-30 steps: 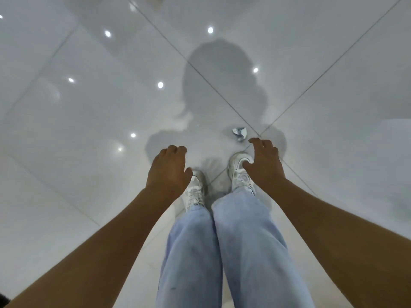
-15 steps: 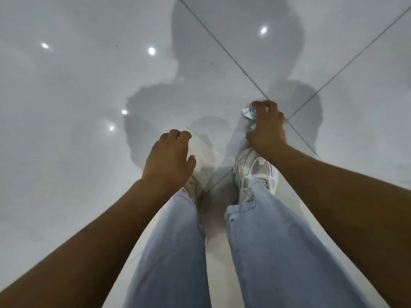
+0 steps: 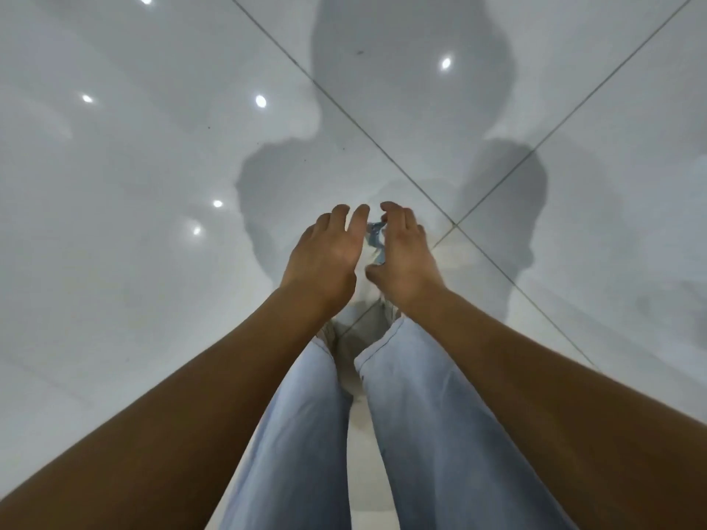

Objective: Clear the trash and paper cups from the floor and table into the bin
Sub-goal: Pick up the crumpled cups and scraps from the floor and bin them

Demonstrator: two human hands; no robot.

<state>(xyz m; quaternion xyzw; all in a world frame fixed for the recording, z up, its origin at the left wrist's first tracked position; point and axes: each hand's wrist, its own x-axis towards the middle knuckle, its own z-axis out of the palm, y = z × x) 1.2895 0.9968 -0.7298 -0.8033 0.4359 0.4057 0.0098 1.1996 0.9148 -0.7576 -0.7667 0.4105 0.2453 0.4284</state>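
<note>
We look straight down over glossy white floor tiles [image 3: 134, 300] crossed by dark grout lines [image 3: 344, 109], with bright ceiling-light reflections [image 3: 260, 101] scattered across them and a person's shadow [image 3: 401, 89] falling ahead of us.

Our two bare arms reach forward, the hands close together above the floor. The right hand [image 3: 401, 258] has its fingers and thumb curled round a small crumpled wrapper [image 3: 375, 237], silvery with a bluish tint, which shows only in the narrow gap between the hands; most of it is hidden behind the right hand's fingers. The left hand [image 3: 325, 254] hovers just beside it with loosely bent, slightly spread fingers; we cannot tell whether its fingertips touch the wrapper. The wrapper is off the floor, held in front of our legs.

Below the hands are our legs in light blue jeans [image 3: 440, 434], with the toes of pale shoes [image 3: 329, 334] barely visible at the hems.
</note>
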